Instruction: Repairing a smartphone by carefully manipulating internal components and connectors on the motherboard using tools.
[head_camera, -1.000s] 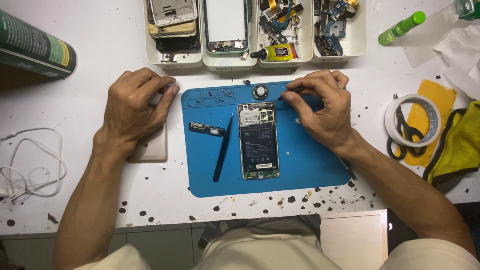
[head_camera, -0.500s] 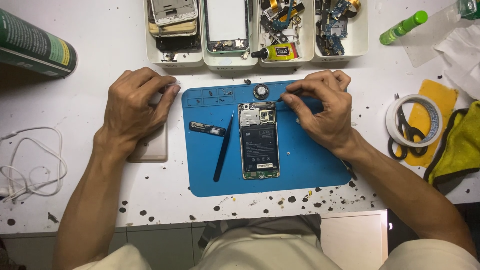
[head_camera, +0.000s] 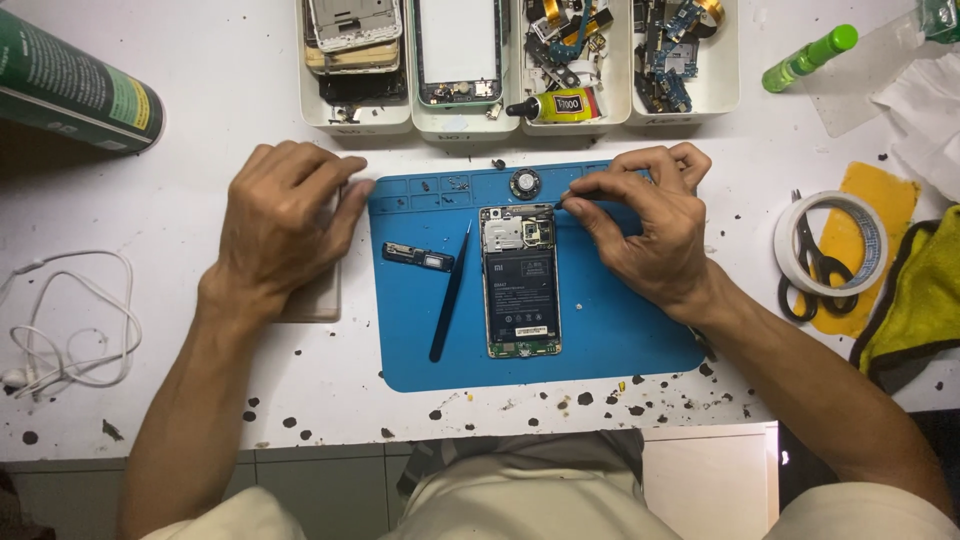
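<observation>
An opened phone (head_camera: 520, 280) is laid flat on the blue mat (head_camera: 620, 340), near the mat's middle, its long axis running away from the mat's near edge. Its back cover is off, so the dark battery and the metal-shielded board at the far end are exposed. A thin dark tool (head_camera: 590, 194) is held tilted just above the phone's far right corner. A pale flat panel (head_camera: 318, 290) is lain just left of the mat.
</observation>
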